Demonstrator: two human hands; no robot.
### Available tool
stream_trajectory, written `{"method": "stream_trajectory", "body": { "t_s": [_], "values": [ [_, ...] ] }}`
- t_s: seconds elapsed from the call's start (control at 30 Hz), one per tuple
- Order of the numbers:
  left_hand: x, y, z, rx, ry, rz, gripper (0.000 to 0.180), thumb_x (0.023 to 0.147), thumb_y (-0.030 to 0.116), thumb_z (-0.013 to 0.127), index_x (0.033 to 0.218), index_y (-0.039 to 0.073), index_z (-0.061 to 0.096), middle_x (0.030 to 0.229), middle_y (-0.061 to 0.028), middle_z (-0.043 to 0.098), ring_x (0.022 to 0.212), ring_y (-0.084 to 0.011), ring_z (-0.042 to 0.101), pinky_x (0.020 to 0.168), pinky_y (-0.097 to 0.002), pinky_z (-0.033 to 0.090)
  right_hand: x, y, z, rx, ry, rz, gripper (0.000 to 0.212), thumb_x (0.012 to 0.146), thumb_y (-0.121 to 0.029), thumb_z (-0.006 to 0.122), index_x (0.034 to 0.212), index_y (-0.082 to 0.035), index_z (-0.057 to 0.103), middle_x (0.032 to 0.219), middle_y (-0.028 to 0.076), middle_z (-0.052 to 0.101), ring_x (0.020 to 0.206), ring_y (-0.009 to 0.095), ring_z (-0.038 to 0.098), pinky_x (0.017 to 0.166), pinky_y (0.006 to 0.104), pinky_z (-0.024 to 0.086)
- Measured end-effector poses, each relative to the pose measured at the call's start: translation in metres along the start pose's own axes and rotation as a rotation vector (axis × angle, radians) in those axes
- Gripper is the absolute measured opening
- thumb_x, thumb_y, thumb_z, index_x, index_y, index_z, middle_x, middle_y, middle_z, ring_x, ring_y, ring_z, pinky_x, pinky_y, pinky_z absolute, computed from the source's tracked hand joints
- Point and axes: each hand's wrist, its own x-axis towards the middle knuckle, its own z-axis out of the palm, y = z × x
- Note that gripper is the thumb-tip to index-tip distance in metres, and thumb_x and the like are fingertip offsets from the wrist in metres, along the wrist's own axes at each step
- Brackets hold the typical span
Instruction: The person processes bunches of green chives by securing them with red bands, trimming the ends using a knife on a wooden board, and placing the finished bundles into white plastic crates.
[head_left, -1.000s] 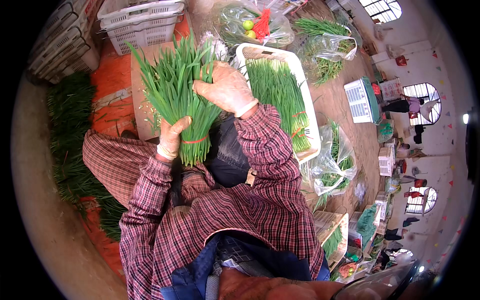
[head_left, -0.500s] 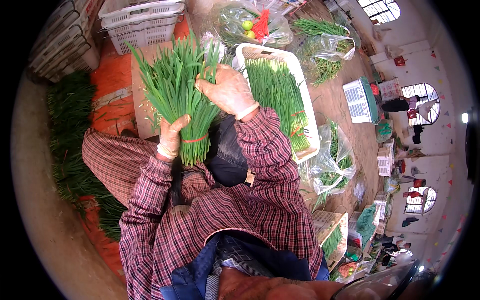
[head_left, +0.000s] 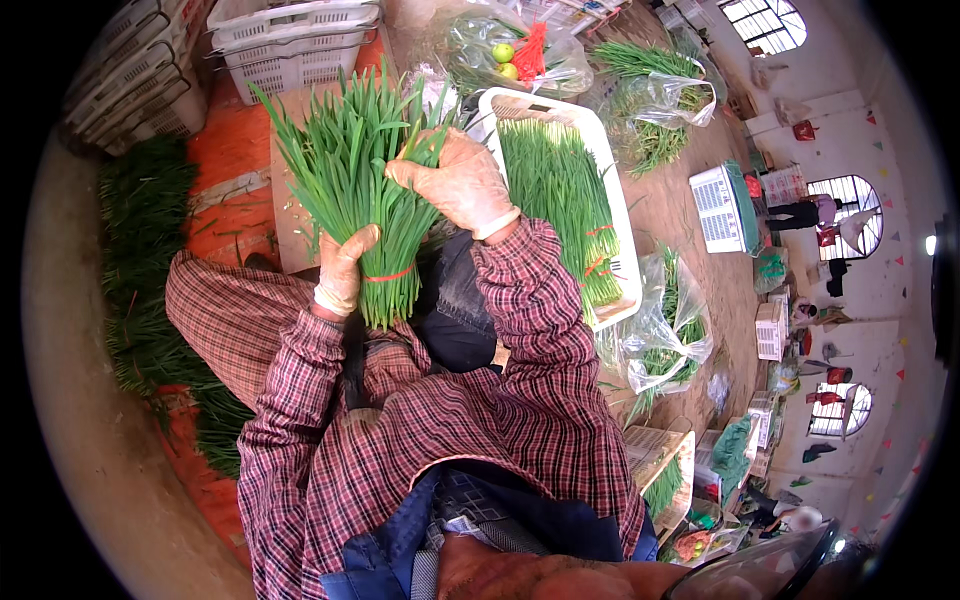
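Note:
A thick bundle of green chives (head_left: 350, 180), tied near its base with a red band (head_left: 385, 275), stands upright in front of my chest. My left hand (head_left: 342, 268), in a pale glove, grips the bundle at the band. My right hand (head_left: 462, 182), also gloved, rests on the upper right side of the leaves, fingers spread over them. Both sleeves are red plaid.
A white tray (head_left: 620, 215) of tied chive bundles lies to the right. Clear bags of greens (head_left: 665, 340) and a scale (head_left: 722, 205) sit on the brown table. White crates (head_left: 290, 45) stack at the back. Loose chives (head_left: 140, 260) lie on the left.
My right hand has slid a little up and along the leaves. The bundle has stayed upright in my left hand.

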Motion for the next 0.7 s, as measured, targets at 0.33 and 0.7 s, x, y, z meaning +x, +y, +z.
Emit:
{"method": "stream_trajectory", "body": {
  "t_s": [0.33, 0.7],
  "values": [
    [0.001, -0.002, -0.002, -0.005, -0.006, 0.001, 0.044, 0.078, 0.011, 0.064, 0.12, 0.0, 0.054, 0.107, -0.0077, 0.063, 0.092, -0.0193, 0.061, 0.084, -0.0335, 0.05, 0.0, 0.008, -0.002, -0.008, -0.054, -0.046, 0.028, 0.078, -0.034, 0.067, 0.098, -0.014, 0.07, 0.101, 0.014, 0.065, 0.1, 0.033, 0.059, 0.087, 0.0433, 0.047],
    [0.0, -0.001, -0.002, 0.007, -0.013, -0.028, 0.043, 0.079, 0.01, 0.064, 0.118, -0.001, 0.054, 0.106, -0.0074, 0.063, 0.091, -0.0183, 0.061, 0.083, -0.0324, 0.05, 0.003, 0.02, 0.003, -0.127, -0.071, -0.016, 0.038, 0.077, -0.038, 0.068, 0.099, -0.007, 0.068, 0.101, 0.019, 0.064, 0.101, 0.034, 0.059, 0.088, 0.0428, 0.047]
  ]
}}
